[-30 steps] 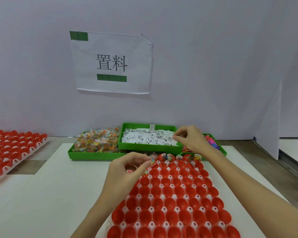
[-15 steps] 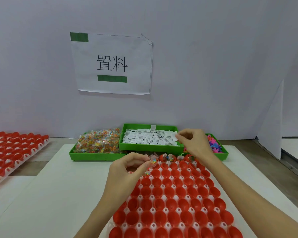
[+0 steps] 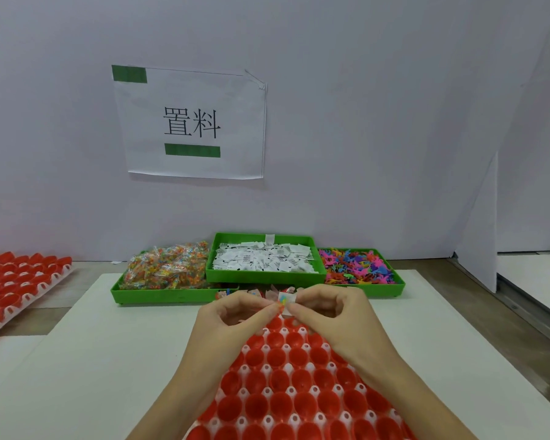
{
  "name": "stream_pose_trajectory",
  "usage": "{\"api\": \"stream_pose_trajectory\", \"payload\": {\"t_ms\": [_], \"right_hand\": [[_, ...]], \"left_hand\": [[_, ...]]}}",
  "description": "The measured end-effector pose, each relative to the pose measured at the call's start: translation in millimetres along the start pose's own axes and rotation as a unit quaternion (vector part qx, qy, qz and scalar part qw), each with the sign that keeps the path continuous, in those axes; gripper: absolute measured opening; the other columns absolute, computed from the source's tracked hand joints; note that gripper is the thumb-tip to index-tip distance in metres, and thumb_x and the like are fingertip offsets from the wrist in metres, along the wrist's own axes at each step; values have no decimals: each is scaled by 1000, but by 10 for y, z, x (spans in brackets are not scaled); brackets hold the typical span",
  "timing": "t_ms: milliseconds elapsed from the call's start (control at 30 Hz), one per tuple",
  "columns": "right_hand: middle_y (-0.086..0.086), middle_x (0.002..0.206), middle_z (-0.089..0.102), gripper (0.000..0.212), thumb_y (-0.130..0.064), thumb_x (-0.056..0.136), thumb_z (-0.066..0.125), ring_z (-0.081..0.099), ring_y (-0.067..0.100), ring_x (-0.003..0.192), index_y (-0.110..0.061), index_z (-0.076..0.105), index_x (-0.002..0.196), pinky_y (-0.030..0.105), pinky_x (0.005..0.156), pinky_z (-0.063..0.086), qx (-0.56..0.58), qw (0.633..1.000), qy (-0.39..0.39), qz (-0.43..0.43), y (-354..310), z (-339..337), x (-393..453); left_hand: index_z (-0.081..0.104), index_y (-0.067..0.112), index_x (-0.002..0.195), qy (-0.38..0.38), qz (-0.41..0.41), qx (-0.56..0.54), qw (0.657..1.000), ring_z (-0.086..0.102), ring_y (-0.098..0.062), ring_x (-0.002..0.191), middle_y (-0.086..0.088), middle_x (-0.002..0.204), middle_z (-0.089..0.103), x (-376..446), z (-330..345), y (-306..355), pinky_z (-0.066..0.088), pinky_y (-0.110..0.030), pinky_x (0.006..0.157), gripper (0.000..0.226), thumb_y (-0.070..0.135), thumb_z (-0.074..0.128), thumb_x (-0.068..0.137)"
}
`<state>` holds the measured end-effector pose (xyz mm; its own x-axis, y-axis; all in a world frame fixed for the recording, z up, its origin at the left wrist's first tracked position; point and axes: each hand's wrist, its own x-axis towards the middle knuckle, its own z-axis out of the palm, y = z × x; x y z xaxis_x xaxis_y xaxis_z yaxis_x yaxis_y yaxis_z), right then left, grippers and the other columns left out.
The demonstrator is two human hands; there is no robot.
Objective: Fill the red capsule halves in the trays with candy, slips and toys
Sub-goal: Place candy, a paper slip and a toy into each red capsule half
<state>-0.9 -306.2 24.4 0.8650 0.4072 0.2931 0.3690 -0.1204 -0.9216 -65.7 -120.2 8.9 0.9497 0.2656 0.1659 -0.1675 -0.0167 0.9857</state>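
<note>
Red capsule halves sit open side up in a white tray that lies directly in front of us on the white table, its long axis running away from us toward three green bins. From left to right these hold wrapped candy, white paper slips and small coloured toys; the slip bin sits slightly higher than its neighbours. Both our hands meet over the far end of the tray: the left hand and the right hand are each pinched at thumb and forefinger, and between them they hold a small packet with coloured contents, apparently a candy packet with a slip, though we cannot tell exactly. The relation that governs the coming move is vertical: the packet hangs just above the farthest rows of cups, so we judge it need only travel downward, and the two hands are about equally near. The far row is largely hidden behind our fingers, with bits of wrapper showing there, whereas every cup in the near rows looks empty, so we judge the filling barely begun. A second tray of red halves waits well apart on our left.
</note>
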Motion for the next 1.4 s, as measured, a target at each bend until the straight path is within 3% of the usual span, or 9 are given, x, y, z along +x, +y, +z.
{"api": "stream_pose_trajectory", "payload": {"t_ms": [267,400,667,800,933,1100,1167,1233,1400], "right_hand": [[-11,96,78,11,-29,95,71,73,6,94,-33,80,100,19,85,56,-31,998,-46,-27,-10,2,-34],[-9,93,78,10,-27,91,77,74,9,90,-34,78,98,24,83,59,-46,998,-34,-37,11,26,-54],[-10,90,78,11,-24,88,80,74,6,86,-32,79,95,16,78,56,-39,998,-36,-45,13,38,-65],[-9,93,79,9,-26,91,76,75,7,90,-28,78,100,23,85,59,-59,996,-68,-21,-38,-10,-45],[-9,85,78,12,-18,97,66,73,5,79,-25,75,100,19,71,58,-123,992,20,-7,0,-213,214],[1,91,78,20,-8,102,56,69,3,69,-14,75,105,16,63,51,-328,935,124,47,309,-643,926],[8,108,77,24,-6,102,54,72,16,87,-10,76,111,26,80,55,-425,899,92,51,484,-782,1123],[10,117,75,24,-9,103,56,71,15,88,-10,75,118,24,83,54,-471,881,25,40,607,-851,1234],[6,105,78,20,-23,93,73,70,15,88,-11,79,108,27,84,52,-503,862,-48,42,700,-850,1320]], "left_hand": [[81,17,80,37,1,-25,999,71,-13,67,-6,78,77,-76,61,-11,55,-16,66,19,31,88,69],[81,26,94,2,27,-8,1000,75,-17,77,-8,86,78,-115,44,29,57,-18,72,22,30,86,72],[83,24,87,5,58,16,998,77,-18,78,-5,84,79,-113,42,33,58,-18,71,13,31,83,75],[82,22,84,7,38,10,999,76,-20,77,-8,81,79,-107,25,6,58,-19,72,16,33,82,73],[81,19,84,11,27,2,1000,75,-19,75,-9,81,78,-85,-21,-25,58,-19,72,17,32,83,74],[80,17,86,23,21,8,999,75,-24,79,-10,83,78,-32,-99,-92,59,-22,77,20,33,83,74],[80,17,85,27,20,10,999,75,-26,80,-10,84,78,-24,-119,-125,61,-26,78,20,33,83,74],[80,18,86,27,20,16,999,75,-26,80,-10,84,78,-15,-134,-149,61,-27,78,21,35,83,74],[80,17,87,32,28,21,999,73,-23,77,-9,84,77,12,-181,-163,60,-24,76,19,32,82,76]]}}
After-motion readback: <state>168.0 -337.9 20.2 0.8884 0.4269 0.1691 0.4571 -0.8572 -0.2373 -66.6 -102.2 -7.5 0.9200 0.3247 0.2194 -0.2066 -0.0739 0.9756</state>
